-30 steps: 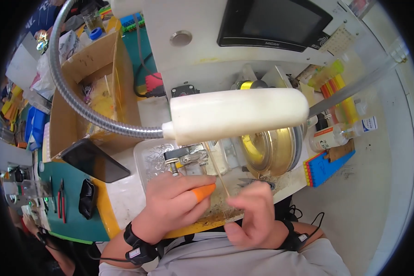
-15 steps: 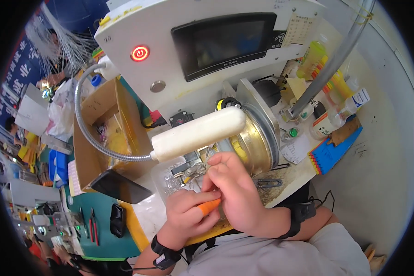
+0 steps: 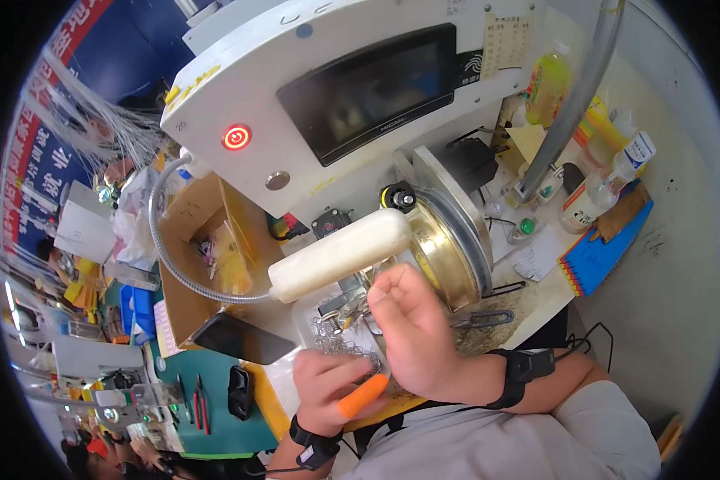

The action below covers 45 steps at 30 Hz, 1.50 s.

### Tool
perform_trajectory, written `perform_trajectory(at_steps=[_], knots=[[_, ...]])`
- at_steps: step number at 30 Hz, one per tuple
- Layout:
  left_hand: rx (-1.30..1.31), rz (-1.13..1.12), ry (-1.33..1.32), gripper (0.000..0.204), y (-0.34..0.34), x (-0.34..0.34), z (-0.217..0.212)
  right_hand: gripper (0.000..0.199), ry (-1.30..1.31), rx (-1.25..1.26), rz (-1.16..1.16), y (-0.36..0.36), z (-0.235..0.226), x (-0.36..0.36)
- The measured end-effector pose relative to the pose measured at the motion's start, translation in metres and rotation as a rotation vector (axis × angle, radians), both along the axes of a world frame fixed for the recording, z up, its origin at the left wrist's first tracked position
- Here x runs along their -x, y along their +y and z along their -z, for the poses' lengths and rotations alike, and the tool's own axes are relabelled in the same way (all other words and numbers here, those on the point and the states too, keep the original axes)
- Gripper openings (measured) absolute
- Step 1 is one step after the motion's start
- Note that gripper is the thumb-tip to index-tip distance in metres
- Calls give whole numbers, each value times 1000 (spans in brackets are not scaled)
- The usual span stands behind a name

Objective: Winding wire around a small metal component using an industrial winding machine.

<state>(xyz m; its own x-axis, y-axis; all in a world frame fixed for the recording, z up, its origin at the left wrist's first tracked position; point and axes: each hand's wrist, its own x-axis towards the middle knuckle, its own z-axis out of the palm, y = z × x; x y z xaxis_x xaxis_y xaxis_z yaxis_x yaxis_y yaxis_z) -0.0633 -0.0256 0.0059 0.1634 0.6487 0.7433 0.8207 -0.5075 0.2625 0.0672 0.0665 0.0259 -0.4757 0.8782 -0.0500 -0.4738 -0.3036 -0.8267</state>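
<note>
Polished gold-toned metal drum (image 3: 440, 264); shiny wire pieces (image 3: 336, 342); matt cardboard box (image 3: 254, 234); smooth plastic lamp (image 3: 340, 256)

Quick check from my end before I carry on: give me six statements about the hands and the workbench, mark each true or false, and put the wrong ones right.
1. The orange finger cover is on the right hand. False: it is on the left hand.
2. The right hand is just this side of the gold-coloured wheel, its thumb bent against a finger. True.
3. The phone lies inside the cardboard box. False: it is outside, at the box's near side.
4. The red-handled pliers lie on the green mat. True.
5. The power button is dark. False: it glows red.
6. The white tube is fixed to a bendy metal neck. True.
</note>
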Motion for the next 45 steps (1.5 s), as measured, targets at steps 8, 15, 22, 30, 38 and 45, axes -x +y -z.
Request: perform_trajectory(at_steps=[8, 15, 22, 30, 38, 45], knots=[[101, -452, -25, 41, 31, -11, 8, 4, 28, 60, -68, -3, 2, -1], [334, -423, -30, 46, 31, -11, 0, 6, 62, 73, -40, -2, 2, 2], [445, -476, -102, 34, 29, -11, -8, 7, -3, 51, -51, -3, 0, 0], [296, -515, -43, 46, 27, -20, 0, 9, 1, 30, -11, -4, -1, 1], [341, -579, -176, 55, 24, -29, 9, 9, -102, -15, -16, -2, -5, -2], [381, -348, -702, 68, 10, -13, -7, 7, -34, 24, -26, -5, 2, -2]])
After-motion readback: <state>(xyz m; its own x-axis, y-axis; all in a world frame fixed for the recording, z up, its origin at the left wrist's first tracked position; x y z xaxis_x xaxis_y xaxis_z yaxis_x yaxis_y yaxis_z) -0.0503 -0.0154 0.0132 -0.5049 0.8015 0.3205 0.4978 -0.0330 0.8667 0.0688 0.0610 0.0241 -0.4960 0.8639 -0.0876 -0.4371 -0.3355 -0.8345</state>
